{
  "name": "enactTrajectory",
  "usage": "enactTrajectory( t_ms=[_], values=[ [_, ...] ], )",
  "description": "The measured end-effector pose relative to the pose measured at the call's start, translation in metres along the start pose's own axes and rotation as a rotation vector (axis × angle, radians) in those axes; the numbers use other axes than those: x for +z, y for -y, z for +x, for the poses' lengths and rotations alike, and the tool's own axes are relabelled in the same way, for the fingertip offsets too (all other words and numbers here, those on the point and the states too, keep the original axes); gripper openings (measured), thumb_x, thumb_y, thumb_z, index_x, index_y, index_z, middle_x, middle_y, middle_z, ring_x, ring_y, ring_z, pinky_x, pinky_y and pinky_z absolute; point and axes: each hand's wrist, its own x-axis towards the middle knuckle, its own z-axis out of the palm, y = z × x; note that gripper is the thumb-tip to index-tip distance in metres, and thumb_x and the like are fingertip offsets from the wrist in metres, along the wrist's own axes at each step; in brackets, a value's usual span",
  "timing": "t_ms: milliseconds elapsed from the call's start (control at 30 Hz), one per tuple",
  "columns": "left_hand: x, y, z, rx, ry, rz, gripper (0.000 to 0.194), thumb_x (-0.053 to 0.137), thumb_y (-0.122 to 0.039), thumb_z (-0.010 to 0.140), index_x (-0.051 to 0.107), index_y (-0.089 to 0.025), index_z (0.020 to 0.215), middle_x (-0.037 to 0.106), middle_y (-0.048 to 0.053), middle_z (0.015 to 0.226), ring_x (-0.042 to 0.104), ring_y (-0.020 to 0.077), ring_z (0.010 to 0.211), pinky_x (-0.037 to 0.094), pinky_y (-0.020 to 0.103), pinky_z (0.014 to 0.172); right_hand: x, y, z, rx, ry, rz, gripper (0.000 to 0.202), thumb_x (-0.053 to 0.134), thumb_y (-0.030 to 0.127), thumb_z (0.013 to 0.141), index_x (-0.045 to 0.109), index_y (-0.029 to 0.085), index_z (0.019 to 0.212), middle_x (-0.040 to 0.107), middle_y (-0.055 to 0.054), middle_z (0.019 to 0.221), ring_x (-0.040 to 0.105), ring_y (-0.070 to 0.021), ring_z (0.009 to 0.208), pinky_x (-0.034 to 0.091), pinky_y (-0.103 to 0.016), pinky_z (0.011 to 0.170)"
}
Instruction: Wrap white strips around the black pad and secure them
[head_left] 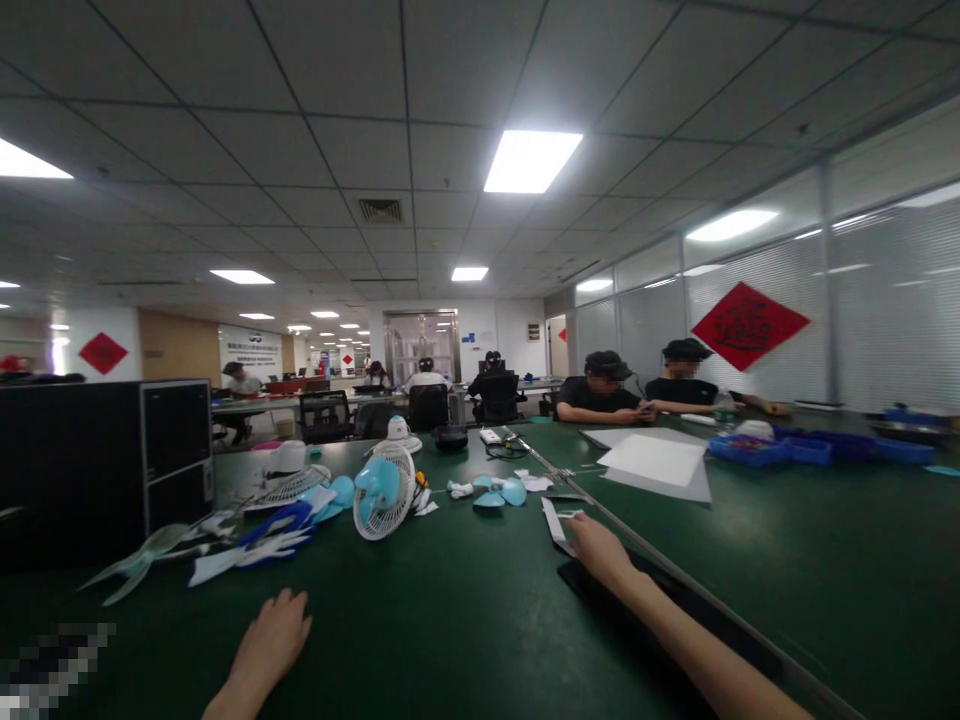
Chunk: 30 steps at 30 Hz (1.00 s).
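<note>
My left hand [274, 632] rests on the green table top [420, 620], its fingers loosely bent and slightly apart, with nothing in it. Farther right, my right hand [600, 548] is closed at the edge of a narrow white flat piece [556, 524]; the exact grip is partly hidden. Under my right forearm lies a dark flat object [637, 600]. Beyond my hands stands a white fan head with light-blue blades [382, 492]. Loose light-blue fan blades [501, 494] lie just past the white piece.
Blue-and-white gloves [262, 548] and a pale fan blade [142, 562] lie left, near a black computer case [176, 440]. A metal strip [600, 522] crosses the table. White sheets [660, 460] and blue trays [750, 447] are right, before two seated people [600, 390].
</note>
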Motion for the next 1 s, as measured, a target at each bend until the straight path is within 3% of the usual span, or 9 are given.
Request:
enactTrajectory(
  t_ms=[200, 400, 567, 733, 933, 1000],
  values=[
    [0.001, -0.004, -0.001, 0.006, -0.037, 0.056, 0.049, 0.037, -0.025, 0.088, 0.054, -0.008, 0.131, 0.052, 0.020, 0.138, 0.053, 0.0297, 0.123, 0.046, 0.042, 0.098, -0.009, -0.052, -0.040, 0.117, -0.049, -0.084, 0.018, 0.055, 0.023, 0.085, 0.066, 0.014, 0.096, 0.064, -0.015, 0.104, 0.060, -0.0318, 0.103, 0.045, -0.038, 0.085],
    [0.004, -0.001, 0.003, -0.003, -0.023, 0.051, 0.048, 0.040, -0.027, 0.089, 0.053, -0.009, 0.131, 0.050, 0.019, 0.139, 0.051, 0.0295, 0.125, 0.047, 0.040, 0.097, -0.002, -0.093, -0.060, 0.194, -0.072, 0.000, 0.018, 0.054, 0.029, 0.085, 0.066, 0.017, 0.080, 0.066, -0.011, 0.089, 0.064, -0.0257, 0.086, 0.045, -0.033, 0.075],
    [0.001, 0.000, 0.002, -0.002, 0.006, 0.037, 0.049, 0.041, -0.029, 0.088, 0.053, -0.010, 0.132, 0.050, 0.019, 0.140, 0.051, 0.0296, 0.126, 0.046, 0.041, 0.099, -0.002, -0.101, -0.065, 0.244, -0.039, -0.009, 0.014, 0.055, 0.026, 0.083, 0.066, 0.018, 0.082, 0.069, -0.011, 0.089, 0.063, -0.0278, 0.089, 0.043, -0.034, 0.075],
    [0.001, 0.001, 0.004, 0.002, 0.015, 0.016, 0.051, 0.042, -0.029, 0.087, 0.053, -0.008, 0.132, 0.049, 0.020, 0.141, 0.051, 0.0304, 0.126, 0.045, 0.042, 0.100, -0.014, -0.093, -0.073, 0.266, -0.018, -0.035, 0.014, 0.055, 0.025, 0.082, 0.068, 0.018, 0.085, 0.071, -0.011, 0.091, 0.063, -0.0300, 0.093, 0.041, -0.034, 0.071],
    [0.003, 0.001, 0.003, 0.011, -0.020, -0.007, 0.048, 0.042, -0.028, 0.087, 0.056, -0.010, 0.129, 0.053, 0.019, 0.137, 0.053, 0.0293, 0.123, 0.047, 0.041, 0.098, -0.022, -0.093, -0.082, 0.281, 0.003, 0.016, 0.020, 0.052, 0.024, 0.083, 0.070, 0.019, 0.079, 0.073, -0.010, 0.085, 0.066, -0.0278, 0.084, 0.042, -0.032, 0.065],
    [0.004, 0.000, 0.002, 0.012, -0.030, 0.014, 0.049, 0.041, -0.027, 0.087, 0.055, -0.009, 0.130, 0.054, 0.019, 0.136, 0.054, 0.0296, 0.122, 0.047, 0.041, 0.097, -0.023, -0.099, -0.089, 0.292, -0.041, 0.049, 0.019, 0.054, 0.025, 0.082, 0.071, 0.020, 0.075, 0.073, -0.009, 0.080, 0.067, -0.0264, 0.080, 0.042, -0.031, 0.063]
  ],
)
